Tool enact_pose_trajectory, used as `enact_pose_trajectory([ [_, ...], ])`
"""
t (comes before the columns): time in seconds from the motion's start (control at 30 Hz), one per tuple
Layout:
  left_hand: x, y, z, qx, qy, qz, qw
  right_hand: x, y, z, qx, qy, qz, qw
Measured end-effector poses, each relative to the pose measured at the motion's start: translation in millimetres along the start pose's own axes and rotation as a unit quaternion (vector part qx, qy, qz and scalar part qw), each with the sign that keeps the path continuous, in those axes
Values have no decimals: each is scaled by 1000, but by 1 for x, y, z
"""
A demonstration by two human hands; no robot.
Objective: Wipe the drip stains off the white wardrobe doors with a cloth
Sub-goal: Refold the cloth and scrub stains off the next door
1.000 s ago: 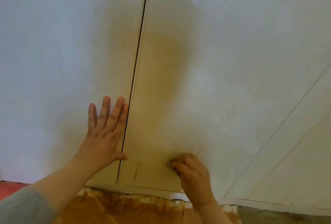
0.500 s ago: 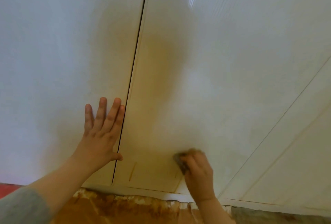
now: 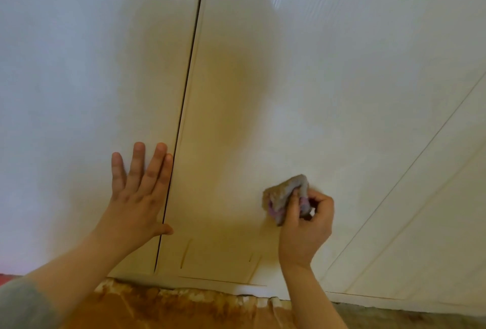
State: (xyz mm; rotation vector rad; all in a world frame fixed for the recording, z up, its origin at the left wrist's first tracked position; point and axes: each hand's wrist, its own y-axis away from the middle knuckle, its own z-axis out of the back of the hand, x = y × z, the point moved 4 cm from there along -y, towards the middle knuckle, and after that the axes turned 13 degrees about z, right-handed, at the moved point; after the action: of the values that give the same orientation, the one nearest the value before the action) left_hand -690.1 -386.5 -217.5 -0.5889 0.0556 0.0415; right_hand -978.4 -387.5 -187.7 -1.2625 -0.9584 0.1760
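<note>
Two hands at white wardrobe doors (image 3: 342, 86), left hand (image 3: 136, 205) lay flat and spread beside the door gap (image 3: 190, 86), right hand (image 3: 309, 228) gripped a bunched cloth (image 3: 285, 193) against the right door, above drip stains (image 3: 185, 252).

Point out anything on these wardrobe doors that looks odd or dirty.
A thin brown drip streak runs down the door near its bottom edge, right of the gap, with fainter marks beside it. They stand out against the white. The cloth in the right hand looks soiled brown.
</note>
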Motion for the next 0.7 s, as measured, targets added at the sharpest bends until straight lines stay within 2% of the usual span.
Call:
enact_pose_trajectory([
  [0.07,0,0,0,1,-1,1,1000,-17,29,-2,45,45,-44,997],
  [0.17,0,-1,0,2,0,1,1000,-51,76,8,81,124,-159,976],
  [0.23,0,-2,0,3,2,1,1000,-65,96,20,63,133,-241,959],
  [0.3,0,-2,-1,6,7,2,1000,-70,101,29,29,128,-279,951],
  [0.37,0,-1,0,10,6,2,1000,-64,87,35,-12,98,-249,964],
  [0.47,0,-2,-1,13,10,4,1000,-37,38,39,-57,38,-119,990],
  [0.53,-1,-1,-1,16,12,5,1000,-27,4,37,-89,33,-60,994],
  [0.63,-2,-1,0,13,11,3,1000,-35,-19,31,-86,62,-56,993],
  [0.7,-2,0,0,15,11,2,1000,-53,-7,33,-82,99,-109,986],
])
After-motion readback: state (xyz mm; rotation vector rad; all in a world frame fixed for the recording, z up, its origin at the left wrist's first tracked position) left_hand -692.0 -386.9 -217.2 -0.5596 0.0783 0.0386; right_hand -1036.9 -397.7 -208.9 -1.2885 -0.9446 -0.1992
